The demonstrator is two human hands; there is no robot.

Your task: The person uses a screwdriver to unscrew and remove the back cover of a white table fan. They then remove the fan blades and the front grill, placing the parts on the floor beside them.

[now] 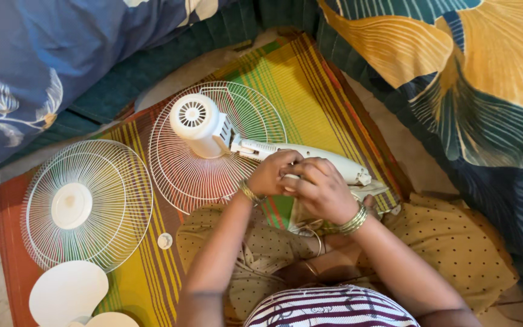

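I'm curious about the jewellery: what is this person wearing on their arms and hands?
Both forearms are bare, with no sleeves reaching them. The left hand has a thin gold-coloured bangle at the wrist. The right hand has a stack of several gold-coloured bangles at its wrist. No gloves; I can't make out any rings.

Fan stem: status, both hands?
Left hand and right hand both gripping white fan stem. Motor housing rests on rear grille. Nothing blocking.

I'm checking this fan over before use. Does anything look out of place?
Yes: the fan is in pieces. The front grille lies apart on the striped mat, the blades are off, and both hands grip the fan's neck.
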